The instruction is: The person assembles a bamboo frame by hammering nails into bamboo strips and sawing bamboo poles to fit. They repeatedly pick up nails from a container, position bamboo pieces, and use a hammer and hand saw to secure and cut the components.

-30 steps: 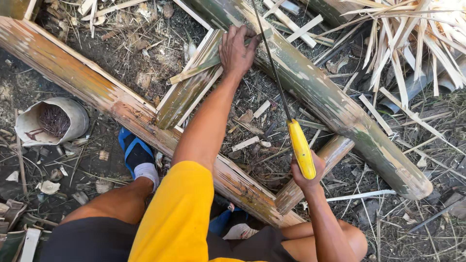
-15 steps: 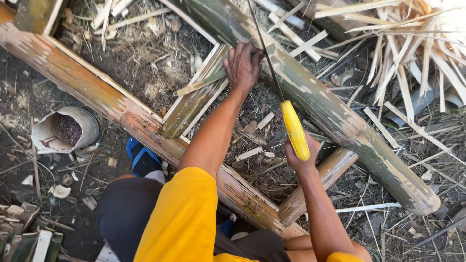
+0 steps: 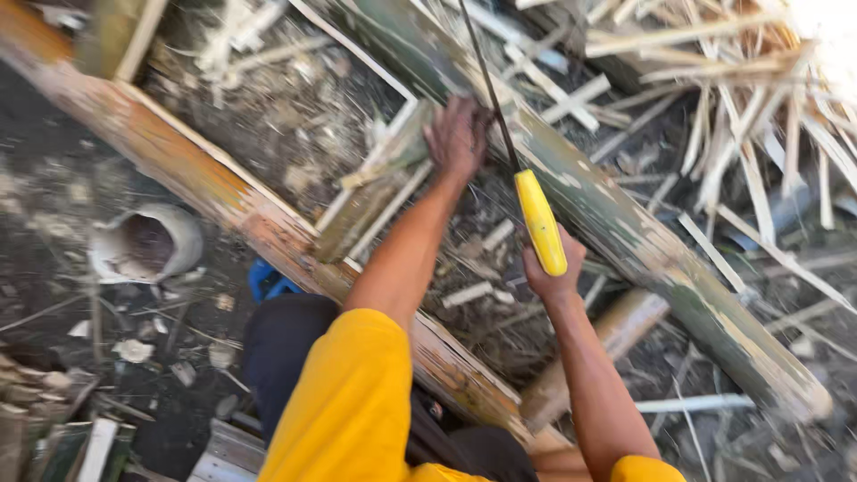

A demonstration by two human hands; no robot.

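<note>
Right hand (image 3: 552, 272) is wrapped tight round the yellow plastic handle of a long thin dark-bladed knife (image 3: 539, 219). Blade runs up and far from the fist, crossing over the thick green-grey bamboo pole (image 3: 643, 245) that lies diagonally from far centre to near right.

Left hand (image 3: 457, 136) is stretched out far ahead, fingers closed over the far end of a short split green bamboo piece (image 3: 375, 192). That piece slants from the hand down to the left, its near end resting against the long orange-brown split bamboo pole (image 3: 223, 192). Knife blade passes just right of the left hand, very close; cannot tell if it touches the hand or the split piece.

Around: pale cut bamboo strips (image 3: 750, 98) piled far right, behind the thick pole. Short brown bamboo stub (image 3: 589, 357) lies under the thick pole, near the right forearm. Small chips and shavings litter the dirt between the two poles. White round pot-like container (image 3: 147, 243) sits on the ground at left, well apart from both hands. Frame is motion-blurred, fine detail is soft.
</note>
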